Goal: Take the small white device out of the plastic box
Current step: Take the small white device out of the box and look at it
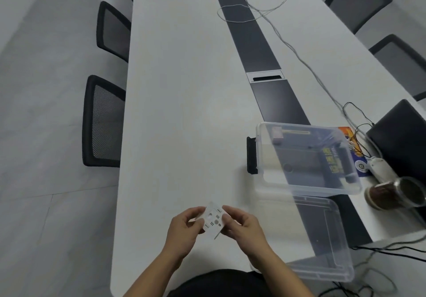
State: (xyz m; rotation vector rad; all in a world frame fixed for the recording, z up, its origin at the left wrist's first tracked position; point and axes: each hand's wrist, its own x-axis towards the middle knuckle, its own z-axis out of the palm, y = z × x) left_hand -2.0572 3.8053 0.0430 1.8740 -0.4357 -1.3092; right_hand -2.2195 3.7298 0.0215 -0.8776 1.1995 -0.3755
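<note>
Both hands hold the small white device [213, 221] above the near edge of the white table [179, 103]. It is a flat square piece with holes and slots on its face. My left hand [184, 229] grips its left side and my right hand [244, 227] grips its right side. The clear plastic box [306, 158] with a black latch stands open on the table to the right, well apart from the device. Its clear lid [322, 239] lies in front of it, overhanging the table's near edge.
A dark strip [258, 50] runs down the table's middle. White cables [288, 43] trail across it. A black laptop [401, 144], a glass jar [394, 193] and a colourful packet [352, 149] sit right of the box. Black mesh chairs [103, 121] line the left side.
</note>
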